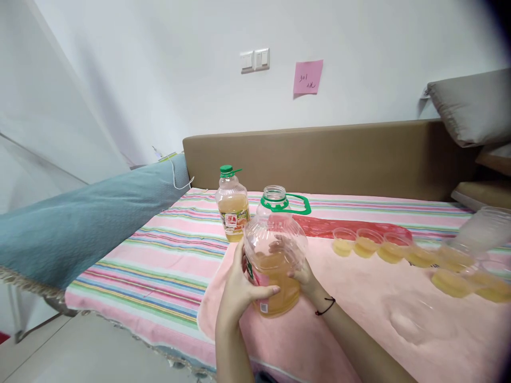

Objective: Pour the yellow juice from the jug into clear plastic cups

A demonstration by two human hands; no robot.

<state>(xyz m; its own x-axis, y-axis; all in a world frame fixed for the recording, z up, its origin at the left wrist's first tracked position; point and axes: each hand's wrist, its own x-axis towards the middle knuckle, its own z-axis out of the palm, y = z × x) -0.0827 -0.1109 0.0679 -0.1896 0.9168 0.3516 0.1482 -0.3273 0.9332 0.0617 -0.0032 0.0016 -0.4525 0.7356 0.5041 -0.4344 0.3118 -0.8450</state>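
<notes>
A large clear plastic bottle (pixel 275 231) stands nearly upright in front of me, its neck uncapped and a green carrying handle (pixel 301 205) sticking out to the right. Pale yellow juice fills its lower part. My left hand (pixel 239 284) wraps its left side, thumb across the front. On the right side, my right hand (pixel 305 276) grips the same bottle, some fingers seen through the plastic behind it. Just behind and left is a second juice bottle (pixel 232 210) with a green cap on. Several clear plastic cups (pixel 366 246) of yellow juice stand in rows at the right.
Under the bottle lies a pink mat (pixel 343 308) on a striped bedspread (pixel 159 255). A red plastic bag (pixel 319 226) lies behind the cups. A clear, round plastic piece (pixel 413 319) rests at front right, and clear stacked cups (pixel 487 229) lie farther back. A brown headboard (pixel 319 159) borders the back.
</notes>
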